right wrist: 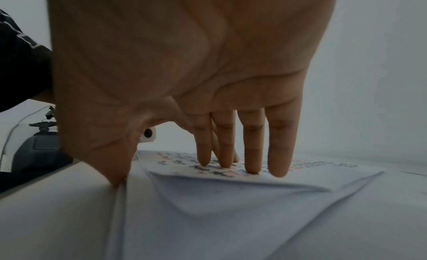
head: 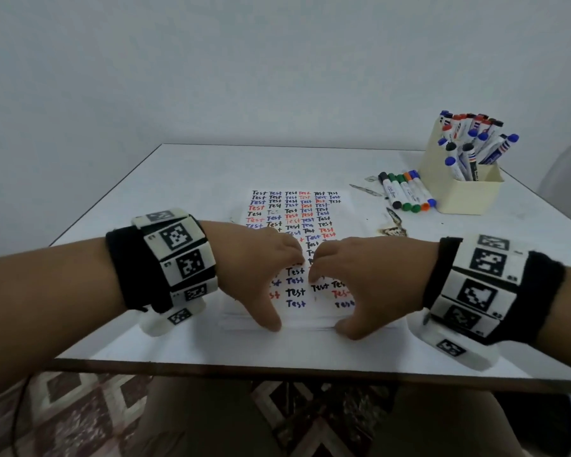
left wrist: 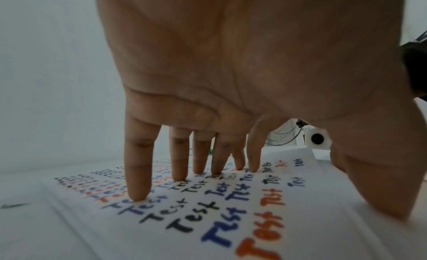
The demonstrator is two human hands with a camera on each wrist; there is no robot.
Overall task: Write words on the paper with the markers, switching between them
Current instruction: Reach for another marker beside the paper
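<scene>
The paper (head: 297, 206) was crowded with rows of "Test" in black, blue and red, both the left hand (head: 261, 262) and right hand (head: 360, 272) pressing straight fingertips on it, holding nothing.

Both forearms are extended forward, palms down, wrists raised. The left hand (head: 271, 258) is arched, its straight fingers (left wrist: 138, 176) spread and set down on their tips, the thumb planted apart toward the body. The right hand (head: 350, 268) is posed as a mirror: fingers (right wrist: 279, 150) straight, tips down, thumb splayed toward the body. The two sets of fingertips are brought nearly together. Nothing is gripped by either hand.
</scene>
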